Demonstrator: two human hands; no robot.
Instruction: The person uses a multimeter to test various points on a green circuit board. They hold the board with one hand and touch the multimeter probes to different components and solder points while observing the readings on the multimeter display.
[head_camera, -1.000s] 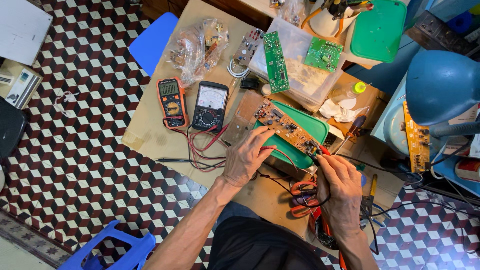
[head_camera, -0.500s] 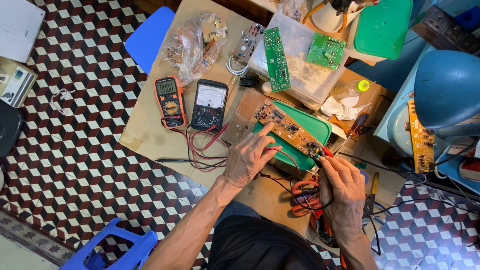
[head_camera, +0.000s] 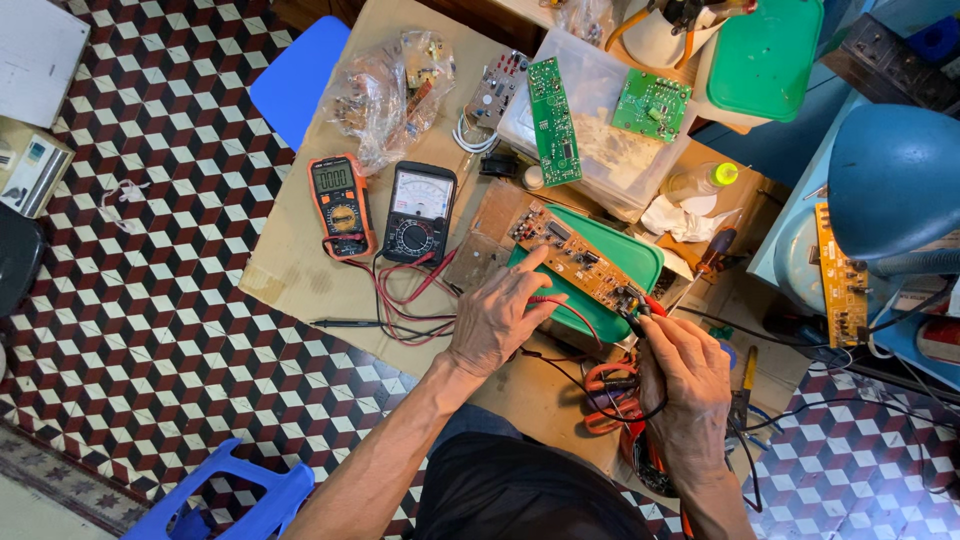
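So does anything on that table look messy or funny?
Yes: the long brown circuit board lies slantwise, propped on a green plastic lid, and red and black meter leads sprawl tangled across the cardboard-covered table.

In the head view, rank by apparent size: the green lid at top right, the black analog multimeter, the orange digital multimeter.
1. green lid
2. black analog multimeter
3. orange digital multimeter, though the two meters look close.

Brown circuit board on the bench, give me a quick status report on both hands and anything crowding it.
Left hand flat on brown circuit board, forefinger out. Right hand pinches red probe at board's end. Board on green lid. Test leads beside it.
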